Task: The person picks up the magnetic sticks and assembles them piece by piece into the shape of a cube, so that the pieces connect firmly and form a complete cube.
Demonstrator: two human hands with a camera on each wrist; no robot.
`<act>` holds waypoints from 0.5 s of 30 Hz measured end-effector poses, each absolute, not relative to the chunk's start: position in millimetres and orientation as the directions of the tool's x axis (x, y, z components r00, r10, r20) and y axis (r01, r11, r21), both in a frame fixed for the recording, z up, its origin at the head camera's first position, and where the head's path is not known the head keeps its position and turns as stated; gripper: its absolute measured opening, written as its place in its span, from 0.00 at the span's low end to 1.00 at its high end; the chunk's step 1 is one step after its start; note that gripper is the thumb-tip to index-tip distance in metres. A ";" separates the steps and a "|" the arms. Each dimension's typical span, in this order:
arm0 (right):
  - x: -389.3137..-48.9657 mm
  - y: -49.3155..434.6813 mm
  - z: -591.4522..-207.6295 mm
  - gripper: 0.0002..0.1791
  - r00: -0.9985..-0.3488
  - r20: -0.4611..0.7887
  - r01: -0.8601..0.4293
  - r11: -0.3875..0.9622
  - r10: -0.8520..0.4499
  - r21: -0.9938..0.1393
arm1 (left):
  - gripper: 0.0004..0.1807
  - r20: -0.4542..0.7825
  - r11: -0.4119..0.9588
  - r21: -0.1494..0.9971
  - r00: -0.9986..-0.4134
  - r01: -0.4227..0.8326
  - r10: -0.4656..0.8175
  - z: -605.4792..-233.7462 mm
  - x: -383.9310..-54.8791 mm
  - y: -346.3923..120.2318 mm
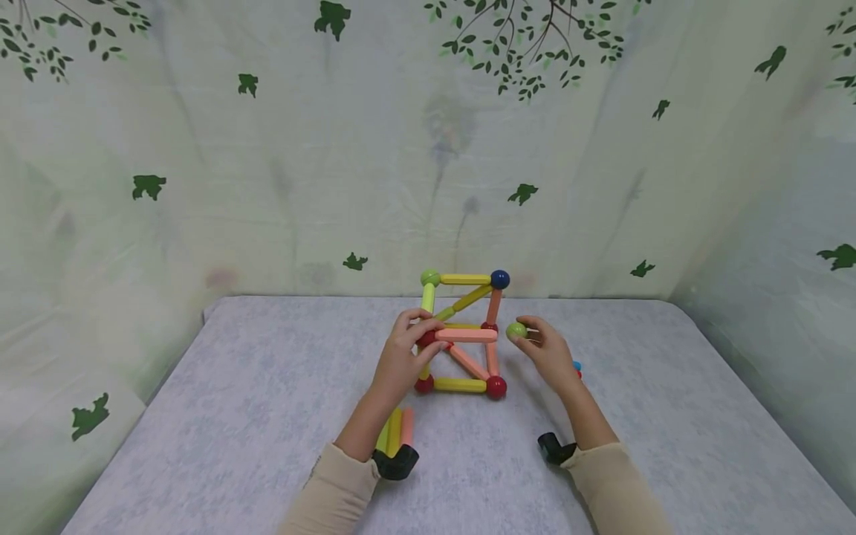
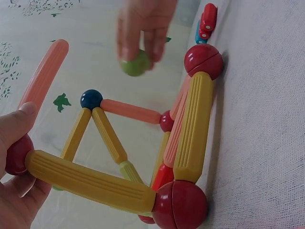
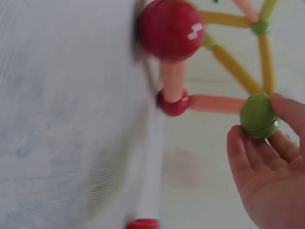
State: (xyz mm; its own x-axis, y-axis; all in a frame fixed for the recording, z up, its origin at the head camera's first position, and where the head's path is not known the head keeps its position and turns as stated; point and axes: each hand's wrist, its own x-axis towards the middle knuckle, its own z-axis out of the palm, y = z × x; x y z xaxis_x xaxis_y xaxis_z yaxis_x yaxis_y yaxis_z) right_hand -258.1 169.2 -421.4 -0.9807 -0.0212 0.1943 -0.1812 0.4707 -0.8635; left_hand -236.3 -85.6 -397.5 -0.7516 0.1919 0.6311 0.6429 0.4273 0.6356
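Note:
A frame of ribbed rods and balls stands on the table, with a blue ball (image 1: 500, 279) at its upper back corner and a red ball (image 1: 496, 387) at its lower front right. My left hand (image 1: 400, 355) grips the red ball (image 2: 18, 155) on top of the front upright yellow rod (image 2: 90, 181). From that ball a pink rod (image 1: 467, 336) sticks out to the right, its far end free in the left wrist view; my left thumb lies at its near end. Between thumb and fingertips, my right hand (image 1: 550, 355) pinches a green ball (image 3: 259, 116), just right of the pink rod's free end.
Loose yellow and pink rods (image 1: 394, 429) lie by my left wrist, partly hidden by the black wrist mount (image 1: 396, 463). Past my right wrist are small red and blue pieces (image 2: 207, 21). A leaf-patterned cloth (image 1: 301, 148) hangs behind the grey table (image 1: 254, 416).

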 end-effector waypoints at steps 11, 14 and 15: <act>-222.2 157.3 -393.4 0.21 -0.921 0.353 -0.379 0.170 -0.164 -0.910 | 0.13 0.638 0.433 0.630 -0.747 0.645 0.185 -398.3 -236.2 -84.8; -220.1 156.1 -393.2 0.20 -0.912 0.369 -0.397 0.160 -0.177 -0.904 | 0.13 0.631 0.438 0.631 -0.752 0.641 0.191 -398.4 -236.3 -85.5; -219.7 155.8 -393.5 0.20 -0.912 0.369 -0.397 0.159 -0.178 -0.904 | 0.13 0.625 0.440 0.632 -0.755 0.638 0.196 -398.4 -236.2 -85.9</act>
